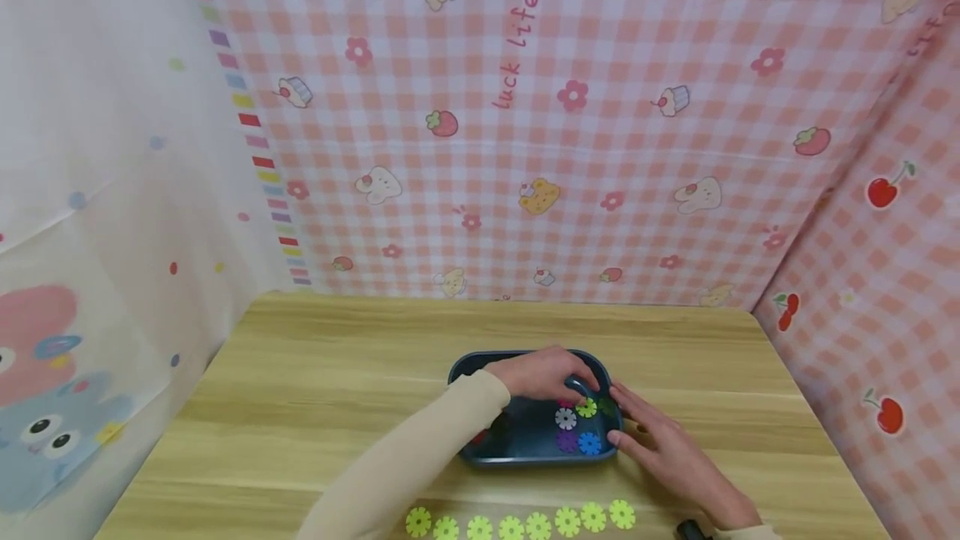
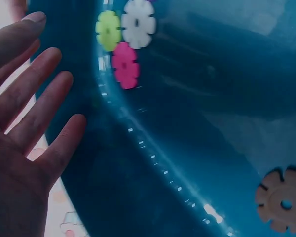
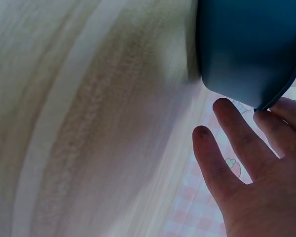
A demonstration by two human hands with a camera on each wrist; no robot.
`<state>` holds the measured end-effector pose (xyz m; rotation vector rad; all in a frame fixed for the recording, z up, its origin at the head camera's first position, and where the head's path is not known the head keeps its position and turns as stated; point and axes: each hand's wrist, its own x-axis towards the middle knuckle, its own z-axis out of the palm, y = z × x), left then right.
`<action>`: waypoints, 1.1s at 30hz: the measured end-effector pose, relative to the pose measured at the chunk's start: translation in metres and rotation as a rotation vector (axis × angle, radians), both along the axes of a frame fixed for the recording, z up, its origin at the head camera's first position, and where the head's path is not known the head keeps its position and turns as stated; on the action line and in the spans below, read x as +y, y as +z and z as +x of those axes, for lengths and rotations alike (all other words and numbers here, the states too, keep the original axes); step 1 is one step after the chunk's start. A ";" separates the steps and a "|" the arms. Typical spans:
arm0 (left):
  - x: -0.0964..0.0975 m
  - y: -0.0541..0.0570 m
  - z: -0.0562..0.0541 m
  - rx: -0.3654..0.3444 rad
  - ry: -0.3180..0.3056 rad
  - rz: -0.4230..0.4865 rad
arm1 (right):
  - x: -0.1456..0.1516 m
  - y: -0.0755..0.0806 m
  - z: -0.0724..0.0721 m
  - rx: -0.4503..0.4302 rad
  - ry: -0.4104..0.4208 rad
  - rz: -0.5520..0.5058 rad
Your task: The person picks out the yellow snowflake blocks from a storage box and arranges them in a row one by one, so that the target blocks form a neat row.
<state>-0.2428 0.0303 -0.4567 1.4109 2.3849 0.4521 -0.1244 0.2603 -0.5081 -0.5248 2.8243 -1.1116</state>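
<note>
A dark blue tray point(image 1: 525, 462) with rounded corners stands on the wooden table. My left hand point(image 1: 543, 372) reaches over its far side, fingers bent down near a yellow-green notched disc point(image 1: 587, 408). In the left wrist view its fingers look loosely extended, with nothing seen in them. Around that disc lie a white disc point(image 1: 566, 418), a purple disc point(image 1: 567, 442), a blue disc point(image 1: 590, 443) and a pink disc point(image 2: 126, 65). A brown disc point(image 2: 281, 202) lies elsewhere in the tray. My right hand point(image 1: 660, 440) rests against the tray's right end, fingers spread and thumb near the front corner.
Several yellow-green discs point(image 1: 537, 527) form a row along the table's near side, in front of the tray. Something red point(image 1: 480, 437) shows at the tray's left end, partly behind the left sleeve. Patterned cloth point(image 1: 540, 148) hangs behind the wooden table point(image 1: 315, 390) and along both sides.
</note>
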 end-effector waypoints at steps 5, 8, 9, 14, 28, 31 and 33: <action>0.003 -0.013 -0.002 -0.033 0.022 -0.009 | -0.002 -0.001 0.001 0.018 0.001 -0.007; 0.006 -0.020 -0.003 -0.029 0.029 -0.014 | -0.002 -0.001 0.001 0.019 -0.002 -0.016; 0.006 -0.022 -0.004 -0.024 0.029 -0.015 | -0.003 -0.001 0.001 0.017 -0.005 -0.020; 0.011 -0.029 -0.006 -0.004 0.028 -0.016 | -0.003 0.000 0.001 0.014 -0.011 -0.035; 0.023 -0.044 -0.001 0.103 0.093 -0.053 | -0.002 0.000 0.002 0.013 -0.021 -0.003; 0.024 -0.046 0.001 0.133 0.113 -0.066 | -0.002 -0.001 0.001 0.011 -0.016 -0.003; 0.024 -0.047 0.002 0.142 0.120 -0.067 | -0.002 -0.002 0.000 0.012 -0.015 -0.004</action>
